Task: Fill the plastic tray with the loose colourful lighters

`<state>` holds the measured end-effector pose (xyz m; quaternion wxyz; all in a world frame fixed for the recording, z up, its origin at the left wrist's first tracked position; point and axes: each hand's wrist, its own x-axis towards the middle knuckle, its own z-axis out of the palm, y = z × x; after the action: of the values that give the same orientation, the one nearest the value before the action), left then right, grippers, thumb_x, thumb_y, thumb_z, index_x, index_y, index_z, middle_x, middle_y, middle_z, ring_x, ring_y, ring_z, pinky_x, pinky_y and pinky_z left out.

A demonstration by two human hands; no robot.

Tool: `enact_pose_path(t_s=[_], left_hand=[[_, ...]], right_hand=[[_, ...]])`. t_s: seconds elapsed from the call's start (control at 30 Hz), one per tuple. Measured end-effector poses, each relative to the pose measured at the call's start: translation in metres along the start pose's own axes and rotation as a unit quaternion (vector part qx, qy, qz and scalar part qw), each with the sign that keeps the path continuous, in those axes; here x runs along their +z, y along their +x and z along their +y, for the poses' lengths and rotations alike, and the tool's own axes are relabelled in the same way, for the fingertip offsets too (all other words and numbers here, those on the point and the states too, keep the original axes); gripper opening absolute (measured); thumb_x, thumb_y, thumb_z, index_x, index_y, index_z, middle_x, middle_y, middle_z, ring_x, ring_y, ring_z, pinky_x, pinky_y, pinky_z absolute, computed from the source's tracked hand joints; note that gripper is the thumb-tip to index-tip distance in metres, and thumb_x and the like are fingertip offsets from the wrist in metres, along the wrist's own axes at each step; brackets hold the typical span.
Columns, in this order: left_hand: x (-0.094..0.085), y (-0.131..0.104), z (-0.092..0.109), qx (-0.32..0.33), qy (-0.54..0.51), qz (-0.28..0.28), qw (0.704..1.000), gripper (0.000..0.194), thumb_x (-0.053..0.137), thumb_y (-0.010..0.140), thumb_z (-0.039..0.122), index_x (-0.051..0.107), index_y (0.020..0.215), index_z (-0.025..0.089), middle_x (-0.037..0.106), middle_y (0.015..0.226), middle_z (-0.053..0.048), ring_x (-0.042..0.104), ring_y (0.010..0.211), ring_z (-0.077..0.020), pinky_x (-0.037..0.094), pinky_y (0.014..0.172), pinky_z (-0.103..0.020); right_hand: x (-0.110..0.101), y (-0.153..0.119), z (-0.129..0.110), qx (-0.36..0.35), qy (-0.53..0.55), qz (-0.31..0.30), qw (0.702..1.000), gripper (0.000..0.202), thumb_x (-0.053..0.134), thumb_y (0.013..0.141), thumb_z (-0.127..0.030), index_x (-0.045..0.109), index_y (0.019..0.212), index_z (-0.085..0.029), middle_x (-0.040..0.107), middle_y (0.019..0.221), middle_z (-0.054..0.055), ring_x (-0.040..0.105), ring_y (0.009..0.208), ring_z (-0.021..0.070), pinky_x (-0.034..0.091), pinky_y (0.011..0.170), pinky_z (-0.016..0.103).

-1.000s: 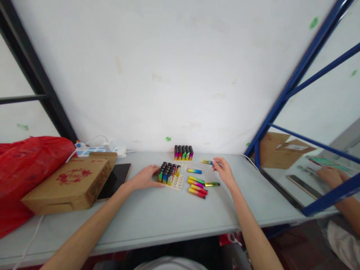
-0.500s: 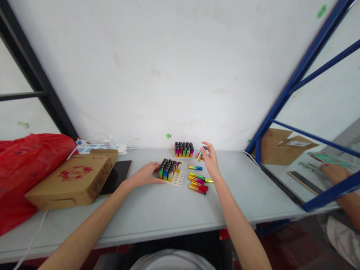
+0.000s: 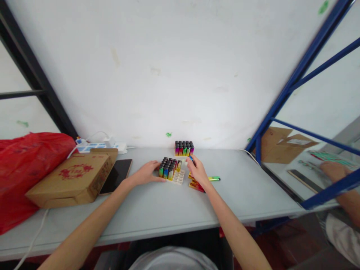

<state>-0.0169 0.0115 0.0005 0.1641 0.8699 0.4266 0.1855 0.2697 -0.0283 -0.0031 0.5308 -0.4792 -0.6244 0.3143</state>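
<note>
- Right hand (image 3: 198, 168): fingers pinched together on a slim, shiny lighter, of which a blue part (image 3: 192, 159) shows. It is just beyond the far right of a white plastic tray (image 3: 179, 177) with round openings.
- Left hand (image 3: 146, 172): thumb and fingers spread open around the tray's left side, seemingly steadying it.
- The tray is on the grey surface (image 3: 140, 217), its left part filled with upright, black-topped metallic lighters (image 3: 167, 168); bare openings show at right.
- Step in hand, as judged: bringing one lighter to the tray. Seating it would call for standing it upright over a bare opening.
- Loose red-and-gold lighters (image 3: 197, 185) lie right of the tray; a full upright block of lighters (image 3: 184, 148) is at the far side.
- Writing: a brown cardboard box (image 3: 95, 183) at left has red floral print and blurred lettering. No brand is legible.
</note>
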Motion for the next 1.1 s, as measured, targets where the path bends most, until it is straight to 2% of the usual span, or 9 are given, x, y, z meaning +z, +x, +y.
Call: enact_pose_path(t_s=[0.1,0.23,0.33,0.57,0.67,0.8,0.93,1.03,1.1], left_hand=[[0.000,-0.001,0.000,0.001,0.003,0.000,1.000,0.070,0.082,0.071,0.077,0.075,0.108,0.018,0.076,0.110,-0.012,0.070,0.106,-0.0363,0.056,0.096,-0.042],[0.001,-0.001,-0.001,0.006,-0.002,0.000,1.000,0.071,0.082,0.071,0.077,0.075,0.111,0.019,0.076,0.109,-0.012,0.070,0.105,-0.0346,0.055,0.096,-0.041],[0.000,0.000,-0.001,0.011,-0.005,-0.003,1.000,0.068,0.081,0.072,0.076,0.075,0.109,0.019,0.075,0.107,-0.011,0.069,0.103,-0.0334,0.055,0.096,-0.041],[-0.001,0.000,0.000,0.008,-0.002,-0.005,1.000,0.070,0.082,0.071,0.077,0.075,0.108,0.018,0.075,0.107,-0.011,0.069,0.103,-0.0348,0.055,0.095,-0.042],[-0.002,-0.001,0.000,0.007,-0.003,-0.005,1.000,0.070,0.082,0.071,0.078,0.075,0.107,0.019,0.074,0.106,-0.011,0.069,0.102,-0.0338,0.055,0.094,-0.041],[-0.002,-0.001,0.001,0.007,-0.005,-0.003,1.000,0.069,0.082,0.070,0.078,0.075,0.104,0.018,0.074,0.105,-0.011,0.069,0.101,-0.0333,0.055,0.094,-0.041],[-0.001,-0.001,0.001,0.004,-0.002,-0.010,1.000,0.070,0.080,0.072,0.079,0.075,0.104,0.017,0.074,0.107,-0.012,0.069,0.102,-0.0335,0.055,0.095,-0.042],[-0.001,-0.001,0.001,0.004,-0.002,-0.014,1.000,0.070,0.080,0.072,0.079,0.075,0.104,0.017,0.074,0.107,-0.012,0.069,0.102,-0.0333,0.055,0.095,-0.041],[-0.001,-0.001,0.001,0.005,0.000,-0.012,1.000,0.069,0.080,0.073,0.079,0.075,0.105,0.017,0.075,0.107,-0.012,0.069,0.103,-0.0335,0.055,0.095,-0.041]], right_hand=[[0.003,-0.005,-0.007,-0.017,-0.034,0.017,0.999,0.050,0.052,0.099,-0.070,0.058,0.080,-0.024,0.052,0.065,-0.003,0.047,0.062,0.0168,0.037,0.056,0.028],[0.006,-0.010,-0.015,-0.028,-0.088,0.016,0.996,0.056,0.054,0.097,-0.067,0.042,0.063,-0.024,0.040,0.061,-0.004,0.040,0.062,0.0148,0.029,0.060,0.029],[0.008,-0.011,-0.014,-0.024,-0.110,0.028,0.993,0.054,0.052,0.095,-0.064,0.038,0.060,-0.025,0.035,0.058,-0.005,0.036,0.060,0.0137,0.025,0.060,0.029],[0.006,-0.011,-0.010,-0.028,-0.113,0.074,0.990,0.048,0.052,0.094,-0.058,0.039,0.061,-0.026,0.040,0.057,-0.004,0.038,0.060,0.0158,0.027,0.060,0.031],[0.002,-0.013,-0.014,-0.034,-0.090,0.048,0.994,0.047,0.054,0.099,-0.062,0.049,0.070,-0.026,0.050,0.062,-0.002,0.045,0.062,0.0186,0.033,0.062,0.031],[-0.005,-0.015,-0.020,-0.067,-0.071,-0.030,0.995,0.044,0.045,0.108,-0.063,0.057,0.086,-0.027,0.060,0.073,0.000,0.055,0.070,0.0216,0.044,0.070,0.033],[-0.006,-0.016,-0.020,-0.130,-0.153,-0.045,0.979,0.048,0.049,0.108,-0.061,0.049,0.075,-0.026,0.059,0.078,0.003,0.055,0.076,0.0221,0.045,0.076,0.034],[-0.005,-0.016,-0.015,-0.111,-0.188,-0.072,0.973,0.052,0.051,0.108,-0.060,0.044,0.069,-0.027,0.051,0.064,-0.001,0.048,0.063,0.0200,0.040,0.068,0.033],[-0.003,-0.015,-0.011,-0.102,-0.185,-0.074,0.975,0.052,0.052,0.108,-0.061,0.046,0.070,-0.027,0.053,0.062,-0.001,0.048,0.060,0.0194,0.038,0.066,0.032]])
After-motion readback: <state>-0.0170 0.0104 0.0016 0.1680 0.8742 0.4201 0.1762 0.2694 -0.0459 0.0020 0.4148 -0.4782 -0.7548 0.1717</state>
